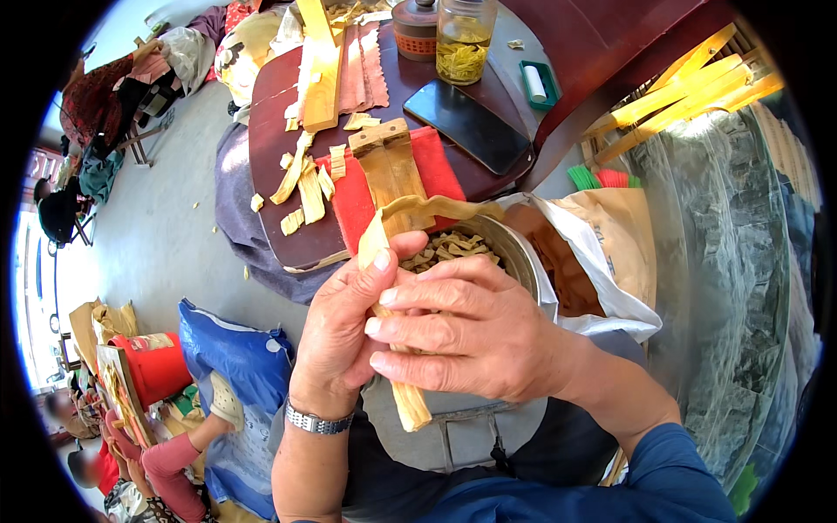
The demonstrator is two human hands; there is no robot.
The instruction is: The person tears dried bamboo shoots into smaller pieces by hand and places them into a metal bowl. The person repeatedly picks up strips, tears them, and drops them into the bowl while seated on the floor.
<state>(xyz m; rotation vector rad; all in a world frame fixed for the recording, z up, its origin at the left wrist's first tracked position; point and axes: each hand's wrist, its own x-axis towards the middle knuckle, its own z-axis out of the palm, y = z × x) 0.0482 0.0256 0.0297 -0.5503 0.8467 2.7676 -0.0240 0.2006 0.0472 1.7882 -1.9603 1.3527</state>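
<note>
A long, pale yellow strip of dried plant material [409, 408] runs through both hands before my lap. My left hand [343, 320] pinches it between thumb and fingers. Across it lie the curled fingers of my right hand [464, 320], which partly hide its middle. The strip's upper end bends right over a metal basin [526, 261] that holds small cut brownish pieces [461, 247]. Just beyond the hands, a wooden board with a raised end block [382, 163] rests on a red cloth [435, 160]. Short yellow offcuts [312, 199] lie left of it.
A dark red table [281, 98] carries a smartphone [467, 124], a glass jar of yellowish liquid [464, 46] and a lidded pot [415, 33]. White-lined paper bags [618, 242] stand right of the basin. At left are a blue sack [229, 346], a red bucket [153, 366] and other seated people.
</note>
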